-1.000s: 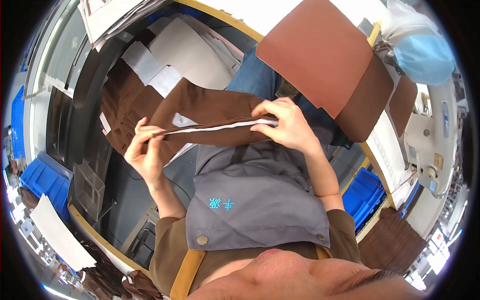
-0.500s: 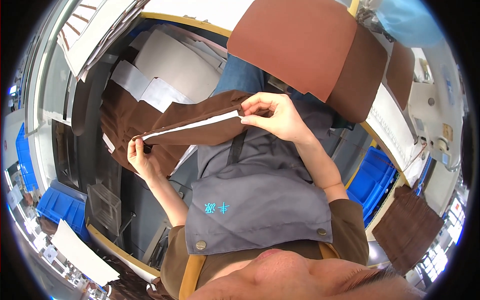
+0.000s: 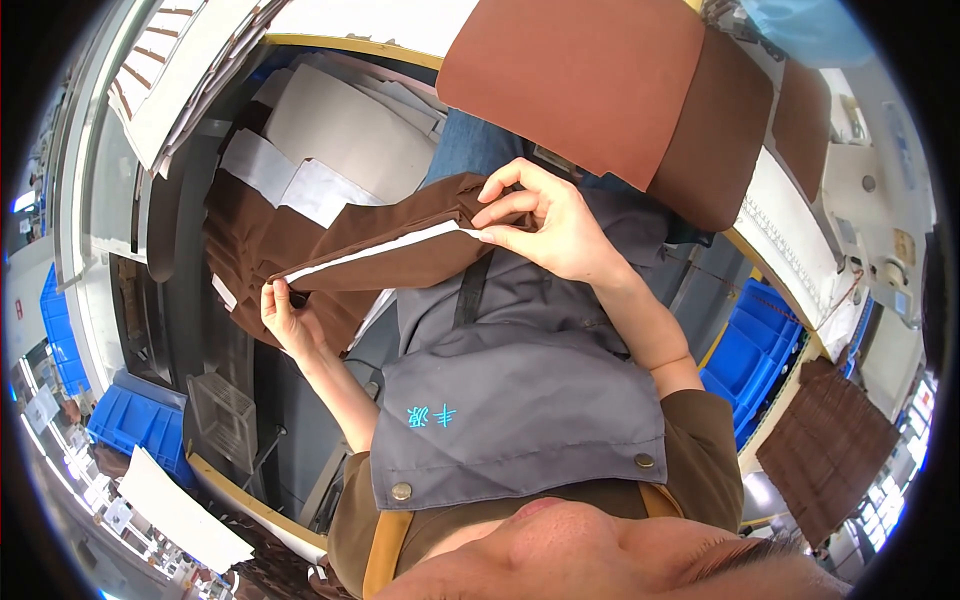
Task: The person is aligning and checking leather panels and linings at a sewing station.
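A brown fabric piece is stretched between my hands above my grey apron. Along its upper edge runs a narrow white strip. My left hand pinches the left end of this edge between thumb and fingers. At the other end, my right hand has thumb and fingertips closed on the fabric beside the strip's end. More brown cloth hangs down to the left, over pale sheets. The fabric under the right fingertips is partly hidden.
A reddish-brown panel and a dark brown one lie ahead on the table. Pale sheets are piled at the far left. Blue bins stand at right and left. An off-white machine stands at far right.
The right fingers have shifted slightly and spread a little more at the fabric's end. The left hand still pinches its end. The view has tilted slightly.
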Demonstrator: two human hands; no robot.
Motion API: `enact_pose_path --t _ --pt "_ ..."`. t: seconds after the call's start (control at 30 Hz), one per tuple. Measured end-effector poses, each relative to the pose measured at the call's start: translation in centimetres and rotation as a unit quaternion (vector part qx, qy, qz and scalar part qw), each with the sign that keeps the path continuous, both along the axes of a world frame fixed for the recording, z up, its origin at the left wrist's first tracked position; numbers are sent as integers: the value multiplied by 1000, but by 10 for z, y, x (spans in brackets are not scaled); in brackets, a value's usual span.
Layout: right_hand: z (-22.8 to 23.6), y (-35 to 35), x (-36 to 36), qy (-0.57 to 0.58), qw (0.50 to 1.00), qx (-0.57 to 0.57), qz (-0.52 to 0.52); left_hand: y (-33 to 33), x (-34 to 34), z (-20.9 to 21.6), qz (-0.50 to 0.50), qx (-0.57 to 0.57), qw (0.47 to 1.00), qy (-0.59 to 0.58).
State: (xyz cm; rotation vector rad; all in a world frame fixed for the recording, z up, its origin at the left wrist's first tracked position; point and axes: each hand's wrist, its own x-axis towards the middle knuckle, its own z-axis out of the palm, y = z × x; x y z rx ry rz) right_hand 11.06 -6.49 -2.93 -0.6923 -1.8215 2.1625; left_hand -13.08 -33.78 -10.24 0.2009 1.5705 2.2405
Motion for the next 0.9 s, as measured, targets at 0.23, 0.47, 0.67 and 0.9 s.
enact_pose_path --t 0.23,0.47,0.67,0.9 --pt "-14 1 -2 22 998 31 -42 0 8 10 21 -6 999 23" --pt "-38 7 -12 8 995 43 -85 9 22 36 9 -60 997 40" --pt "-56 18 -16 2 996 -77 -51 10 21 36 -25 -82 996 -35" --pt "-40 14 -14 -8 998 -44 -41 7 19 25 -41 -67 996 -29"
